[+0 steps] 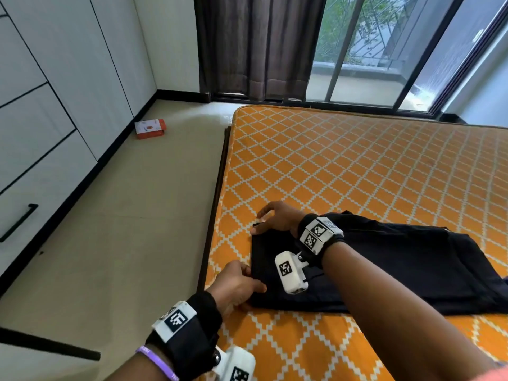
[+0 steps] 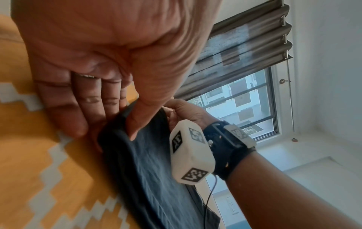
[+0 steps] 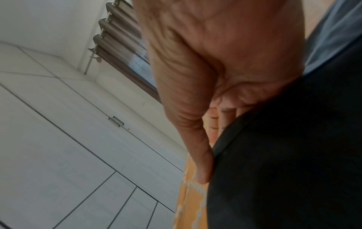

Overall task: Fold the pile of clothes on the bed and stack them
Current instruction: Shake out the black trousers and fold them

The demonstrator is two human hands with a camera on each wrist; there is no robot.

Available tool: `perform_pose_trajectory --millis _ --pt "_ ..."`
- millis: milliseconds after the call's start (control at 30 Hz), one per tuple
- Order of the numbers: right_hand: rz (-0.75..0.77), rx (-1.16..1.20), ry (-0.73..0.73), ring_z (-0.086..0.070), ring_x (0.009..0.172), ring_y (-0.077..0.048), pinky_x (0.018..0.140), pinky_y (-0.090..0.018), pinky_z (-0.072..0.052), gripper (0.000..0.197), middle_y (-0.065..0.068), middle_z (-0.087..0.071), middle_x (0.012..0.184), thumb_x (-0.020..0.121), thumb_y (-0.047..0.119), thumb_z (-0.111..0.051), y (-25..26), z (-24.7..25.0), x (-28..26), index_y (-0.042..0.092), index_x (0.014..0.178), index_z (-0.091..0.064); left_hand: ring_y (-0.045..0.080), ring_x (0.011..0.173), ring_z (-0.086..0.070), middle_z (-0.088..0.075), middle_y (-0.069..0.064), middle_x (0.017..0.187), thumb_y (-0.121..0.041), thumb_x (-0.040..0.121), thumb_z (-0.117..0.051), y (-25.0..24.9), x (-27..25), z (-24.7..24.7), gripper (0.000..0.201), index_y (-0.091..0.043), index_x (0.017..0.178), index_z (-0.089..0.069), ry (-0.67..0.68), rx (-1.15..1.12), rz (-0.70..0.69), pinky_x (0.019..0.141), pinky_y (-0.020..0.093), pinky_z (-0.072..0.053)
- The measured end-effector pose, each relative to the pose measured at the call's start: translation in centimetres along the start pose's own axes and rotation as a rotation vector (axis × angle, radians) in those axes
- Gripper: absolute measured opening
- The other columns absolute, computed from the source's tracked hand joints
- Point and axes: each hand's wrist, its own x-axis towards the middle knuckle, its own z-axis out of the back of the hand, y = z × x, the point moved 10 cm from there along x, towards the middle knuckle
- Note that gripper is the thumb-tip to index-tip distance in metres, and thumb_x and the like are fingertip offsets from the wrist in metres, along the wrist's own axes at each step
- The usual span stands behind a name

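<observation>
the white wardrobe (image 1: 49,100) is cut off along the left edge, and a small orange and white box (image 1: 150,128) lies on the floor (image 1: 132,215) beside its base; the print on the box is too small to read. the left hand (image 1: 237,285) is at the near-left corner of the black garment (image 1: 384,270). in the left wrist view its thumb lies on top of the cloth edge and the fingers (image 2: 64,108) go under it, so it pinches that corner; the fingertips are partly hidden by the fabric. the right hand (image 1: 277,218) is at the far-left corner of the same edge, its thumb alongside the hem and the fingers (image 3: 221,119) mostly covered by dark cloth in the right wrist view, so i cannot tell whether it grips or only presses. the garment lies flat on the near-left part of the orange patterned bed (image 1: 357,166), close to the left edge. it is plain black and smooth, with a straight left edge, and it stretches off to the right, where the right forearm hides part of it and the frame cuts off its end. what kind of garment it is cannot be made out. far behind, a brown curtain (image 1: 258,45) covers part of the window (image 1: 384,50).
</observation>
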Motion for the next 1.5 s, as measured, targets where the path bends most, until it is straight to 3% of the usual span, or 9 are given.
perform_pose_trajectory --millis 200,367,500,667,900,1133,1267,1400,1500 --pt "0.08 0.358 -0.014 -0.068 0.102 -0.032 0.086 -0.046 -0.058 0.063 -0.02 -0.067 0.118 0.076 0.014 -0.088 0.7 0.9 -0.5 0.017 0.129 -0.054 0.027 0.092 -0.068 -0.067 0.013 0.111 -0.013 0.076 -0.086 0.0 0.0 0.2 0.055 -0.011 0.119 -0.051 0.043 -0.042 0.026 0.049 0.028 -0.051" --pt "0.06 -0.175 -0.081 -0.055 0.097 -0.023 0.065 -0.031 -0.042 0.065 -0.001 -0.053 0.106 0.078 0.049 -0.083 1.2 2.0 -1.2 0.019 0.124 -0.049 0.018 0.07 -0.064 -0.07 0.006 0.088 -0.039 0.081 -0.081 -1.0 -0.4 0.4 0.042 -0.01 0.103 -0.061 0.022 0.115 -0.029 0.049 0.025 -0.046" --pt "0.117 -0.489 -0.016 -0.056 0.112 -0.028 0.08 -0.033 -0.043 0.072 -0.008 -0.058 0.129 0.085 0.061 -0.069 2.0 0.6 -1.4 0.015 0.136 -0.047 0.017 0.053 -0.068 -0.071 0.003 0.064 -0.052 0.082 -0.076 -0.4 -1.7 0.4 0.044 -0.013 0.083 -0.057 0.028 0.322 0.0 0.048 0.026 -0.049" --pt "0.158 -0.244 0.094 -0.054 0.127 -0.029 0.096 -0.035 -0.046 0.051 -0.009 -0.054 0.14 0.089 0.032 -0.077 3.1 -1.5 -1.4 0.015 0.132 -0.057 0.016 0.071 -0.075 -0.075 -0.001 0.079 -0.046 0.083 -0.077 0.2 -2.4 0.0 0.039 -0.021 0.098 -0.052 -0.021 0.47 -0.048 0.065 0.033 -0.06" --pt "0.175 -0.011 0.181 -0.056 0.112 -0.025 0.101 -0.044 -0.05 0.064 -0.017 -0.058 0.134 0.093 0.009 -0.07 2.0 -1.8 -1.0 0.026 0.147 -0.04 0.014 0.06 -0.071 -0.077 0.001 0.074 -0.054 0.088 -0.069 0.0 -2.3 -0.1 0.044 -0.013 0.103 -0.064 0.048 0.307 -0.023 0.051 0.024 -0.048" --pt "0.392 0.128 -0.076 -0.045 0.13 -0.025 0.09 -0.031 -0.047 0.071 -0.007 -0.042 0.145 0.092 0.003 -0.067 3.4 1.1 -1.1 0.034 0.148 -0.036 0.018 0.051 -0.06 -0.068 0.008 0.065 -0.016 0.095 -0.066 -0.2 -2.0 0.6 0.016 -0.008 0.081 -0.064 -0.006 0.165 -0.015 0.048 0.024 -0.05" --pt "0.465 -0.004 -0.256 -0.042 0.133 -0.02 0.092 -0.017 -0.038 0.075 -0.005 -0.039 0.139 0.087 -0.001 -0.067 3.0 2.8 -1.5 0.031 0.148 -0.038 0.017 0.059 -0.065 -0.073 0.005 0.071 -0.035 0.093 -0.07 -0.8 -1.7 1.8 0.029 -0.006 0.092 -0.069 -0.039 0.134 -0.041 0.053 0.029 -0.051" --pt "0.485 -0.102 -0.26 -0.048 0.131 -0.026 0.104 -0.039 -0.045 0.073 -0.006 -0.048 0.145 0.087 -0.006 -0.062 3.5 1.9 -1.7 0.03 0.146 -0.039 0.018 0.068 -0.068 -0.074 0.005 0.077 -0.055 0.088 -0.067 -2.3 -1.5 3.7 0.049 -0.007 0.096 -0.067 -0.193 0.039 -0.11 0.061 0.031 -0.054" --pt "0.495 -0.102 -0.273 -0.061 0.109 -0.037 0.089 -0.054 -0.053 0.065 -0.018 -0.064 0.123 0.09 -0.006 -0.052 4.6 2.2 -1.6 0.034 0.139 -0.041 0.02 0.066 -0.069 -0.073 0.007 0.076 -0.056 0.089 -0.064 -2.5 -1.0 4.5 0.049 -0.009 0.101 -0.061 -0.31 0.096 -0.124 0.074 0.04 -0.061"
